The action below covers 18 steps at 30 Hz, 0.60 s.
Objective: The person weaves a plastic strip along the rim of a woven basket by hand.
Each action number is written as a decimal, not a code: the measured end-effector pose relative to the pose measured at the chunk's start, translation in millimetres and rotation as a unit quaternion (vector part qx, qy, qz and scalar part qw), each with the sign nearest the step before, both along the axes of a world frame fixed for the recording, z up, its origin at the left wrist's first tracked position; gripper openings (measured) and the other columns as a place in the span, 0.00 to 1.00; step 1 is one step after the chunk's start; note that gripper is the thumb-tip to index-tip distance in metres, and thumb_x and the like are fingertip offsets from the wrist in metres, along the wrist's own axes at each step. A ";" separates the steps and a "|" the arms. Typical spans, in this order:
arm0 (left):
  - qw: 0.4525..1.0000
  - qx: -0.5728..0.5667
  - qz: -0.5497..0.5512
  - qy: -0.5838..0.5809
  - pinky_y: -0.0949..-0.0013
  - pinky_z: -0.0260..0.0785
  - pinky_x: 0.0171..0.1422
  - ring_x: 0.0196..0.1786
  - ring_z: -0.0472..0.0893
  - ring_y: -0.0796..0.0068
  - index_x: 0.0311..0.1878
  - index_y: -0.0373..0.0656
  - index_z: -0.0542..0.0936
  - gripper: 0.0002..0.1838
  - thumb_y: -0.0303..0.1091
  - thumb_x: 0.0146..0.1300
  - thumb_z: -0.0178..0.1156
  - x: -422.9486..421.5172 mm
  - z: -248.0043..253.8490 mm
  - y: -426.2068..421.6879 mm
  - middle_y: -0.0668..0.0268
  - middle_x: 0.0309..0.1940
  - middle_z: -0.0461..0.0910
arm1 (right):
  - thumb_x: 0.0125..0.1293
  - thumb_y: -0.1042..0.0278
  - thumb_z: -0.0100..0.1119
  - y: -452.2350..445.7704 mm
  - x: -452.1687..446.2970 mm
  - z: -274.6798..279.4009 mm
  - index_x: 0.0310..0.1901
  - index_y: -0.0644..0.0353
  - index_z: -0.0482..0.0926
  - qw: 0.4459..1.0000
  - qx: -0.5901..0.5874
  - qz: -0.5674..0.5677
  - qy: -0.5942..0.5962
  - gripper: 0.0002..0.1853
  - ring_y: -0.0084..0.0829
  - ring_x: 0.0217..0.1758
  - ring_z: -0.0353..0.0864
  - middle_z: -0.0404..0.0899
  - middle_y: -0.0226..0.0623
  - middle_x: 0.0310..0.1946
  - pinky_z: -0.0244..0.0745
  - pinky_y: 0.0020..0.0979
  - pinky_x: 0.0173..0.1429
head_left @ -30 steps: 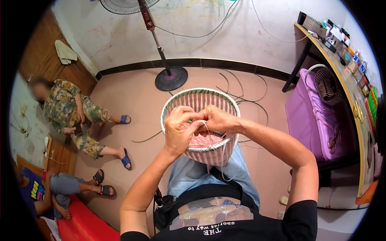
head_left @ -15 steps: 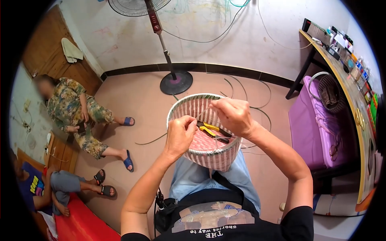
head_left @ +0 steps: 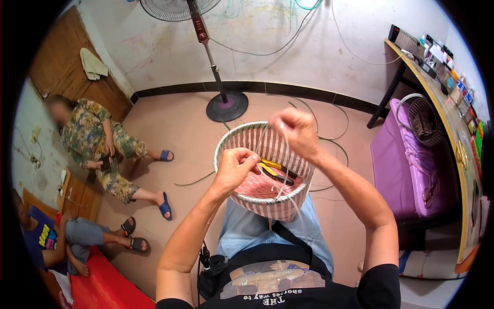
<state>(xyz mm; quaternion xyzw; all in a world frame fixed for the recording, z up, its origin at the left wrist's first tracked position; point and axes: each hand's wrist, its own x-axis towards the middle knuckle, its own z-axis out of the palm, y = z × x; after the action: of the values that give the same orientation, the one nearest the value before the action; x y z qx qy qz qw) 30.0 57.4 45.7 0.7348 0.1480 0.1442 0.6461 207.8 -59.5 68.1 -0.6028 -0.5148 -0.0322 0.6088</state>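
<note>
A round basket [head_left: 275, 207] woven in pinkish-red and white, with a white-wrapped rim, stands at my lap. Over its left side, my left hand [head_left: 235, 167] pinches a thin white strip between thumb and fingers. My right hand [head_left: 296, 131] is raised above the far right rim, its fingers closed on the white strip, which hangs in a loop [head_left: 286, 165] down across the basket. Inside lie yellow-and-black pliers [head_left: 275, 172], partly hidden behind the strip.
A standing fan [head_left: 227, 106] is beyond the basket, near green strips on the floor. Two seated people are at the left. At the right, a purple bin [head_left: 393, 159] holds a small basket [head_left: 423, 121], beside a cluttered table [head_left: 411, 64].
My hands have moved apart from close together over the basket, the right one going up and right. The pliers have come into view, and the view has shifted slightly.
</note>
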 end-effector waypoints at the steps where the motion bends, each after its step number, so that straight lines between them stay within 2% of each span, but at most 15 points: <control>1: 1.000 0.004 0.005 0.014 0.75 0.76 0.41 0.32 0.82 0.78 0.40 0.30 0.80 0.09 0.29 0.68 0.58 0.2 -0.6 -0.6 0.62 0.29 0.83 | 0.62 0.75 0.64 0.4 8.0 12.2 0.33 0.65 0.83 0.997 0.060 -0.051 -0.027 0.03 0.18 0.26 0.73 0.78 0.30 0.24 0.70 0.24 0.29; 3: 1.000 0.008 0.015 0.023 0.75 0.76 0.41 0.32 0.83 0.77 0.39 0.30 0.80 0.09 0.29 0.68 0.58 2.3 -1.2 -1.8 0.62 0.29 0.83 | 0.63 0.73 0.65 -2.9 21.5 25.0 0.36 0.63 0.84 0.995 0.071 -0.072 -0.004 0.03 0.16 0.27 0.74 0.79 0.29 0.25 0.69 0.21 0.29; 5: 1.000 0.007 0.022 0.016 0.74 0.77 0.41 0.32 0.83 0.76 0.39 0.31 0.80 0.09 0.28 0.68 0.57 6.5 0.6 -1.7 0.61 0.29 0.83 | 0.65 0.71 0.65 3.6 16.4 13.4 0.40 0.63 0.84 0.983 0.066 0.022 0.168 0.06 0.15 0.27 0.74 0.80 0.28 0.29 0.69 0.18 0.29; 7: 0.998 -0.065 0.027 0.000 0.73 0.78 0.42 0.33 0.84 0.76 0.39 0.31 0.80 0.08 0.28 0.68 0.57 8.5 -2.5 -4.0 0.61 0.30 0.83 | 0.65 0.64 0.66 -0.6 -2.7 15.1 0.43 0.65 0.83 0.949 -0.129 0.079 0.276 0.12 0.14 0.27 0.74 0.81 0.30 0.29 0.72 0.19 0.29; 8: 0.995 -0.100 0.029 -0.006 0.73 0.78 0.42 0.33 0.84 0.75 0.39 0.31 0.80 0.08 0.27 0.68 0.57 8.5 -4.7 -5.1 0.60 0.30 0.84 | 0.66 0.66 0.65 -2.9 -10.1 13.2 0.42 0.65 0.83 0.918 -0.223 0.144 0.294 0.10 0.15 0.25 0.74 0.80 0.29 0.26 0.70 0.19 0.28; 9: 0.996 -0.088 0.030 -0.005 0.73 0.78 0.42 0.33 0.84 0.75 0.39 0.31 0.80 0.08 0.27 0.68 0.56 7.6 -6.0 -4.9 0.60 0.30 0.84 | 0.66 0.68 0.64 -4.6 -16.9 10.4 0.41 0.65 0.82 0.874 -0.312 0.207 0.309 0.08 0.15 0.23 0.73 0.78 0.27 0.24 0.68 0.19 0.26; 11: 0.997 -0.066 0.033 -0.002 0.73 0.79 0.43 0.34 0.84 0.75 0.39 0.31 0.80 0.08 0.27 0.68 0.56 5.3 -7.6 -3.0 0.60 0.31 0.84 | 0.64 0.66 0.66 -4.9 -26.0 -2.7 0.39 0.66 0.85 0.921 -0.263 0.193 0.213 0.10 0.16 0.28 0.77 0.82 0.30 0.27 0.73 0.22 0.32; 12: 0.996 -0.083 0.023 0.002 0.73 0.79 0.43 0.34 0.84 0.75 0.39 0.31 0.80 0.08 0.27 0.69 0.56 4.2 -7.6 -3.8 0.60 0.32 0.84 | 0.63 0.68 0.65 0.0 -26.3 -5.1 0.37 0.66 0.85 0.912 -0.255 0.180 0.267 0.09 0.16 0.29 0.77 0.82 0.29 0.27 0.74 0.23 0.34; 13: 0.995 -0.099 0.012 0.005 0.73 0.79 0.43 0.34 0.84 0.75 0.39 0.30 0.80 0.08 0.27 0.69 0.57 3.3 -6.9 -4.7 0.60 0.32 0.84 | 0.63 0.67 0.64 -0.2 -25.2 -5.6 0.36 0.66 0.85 0.936 -0.220 0.137 0.237 0.09 0.16 0.30 0.76 0.82 0.28 0.26 0.74 0.24 0.35; 15: 0.994 -0.108 0.003 0.005 0.73 0.78 0.44 0.35 0.84 0.76 0.40 0.30 0.80 0.08 0.28 0.69 0.57 2.2 -7.4 -5.4 0.60 0.33 0.84 | 0.65 0.65 0.64 3.4 -18.7 1.7 0.37 0.65 0.84 0.953 -0.179 0.089 0.226 0.10 0.14 0.24 0.71 0.76 0.25 0.21 0.67 0.21 0.28; 17: 0.996 -0.091 0.005 0.000 0.73 0.78 0.44 0.35 0.84 0.76 0.40 0.30 0.80 0.09 0.28 0.69 0.58 2.4 -9.9 -6.9 0.61 0.33 0.84 | 0.66 0.65 0.61 8.9 -2.2 5.1 0.37 0.65 0.82 0.959 -0.189 0.061 0.202 0.10 0.15 0.26 0.71 0.75 0.24 0.22 0.68 0.22 0.30; 18: 0.995 -0.098 0.013 -0.014 0.73 0.78 0.45 0.36 0.84 0.76 0.41 0.30 0.80 0.09 0.29 0.69 0.58 2.3 -7.6 -7.4 0.60 0.34 0.84 | 0.66 0.65 0.61 8.7 3.0 8.5 0.37 0.65 0.82 0.943 -0.238 0.098 0.211 0.10 0.14 0.26 0.71 0.75 0.25 0.23 0.68 0.21 0.29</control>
<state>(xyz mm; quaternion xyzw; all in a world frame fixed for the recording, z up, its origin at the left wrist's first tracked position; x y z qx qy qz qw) 32.4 50.0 38.1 0.6639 0.1621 0.1476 0.7150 210.8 -50.8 76.6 -0.6699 -0.4236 0.2789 0.5422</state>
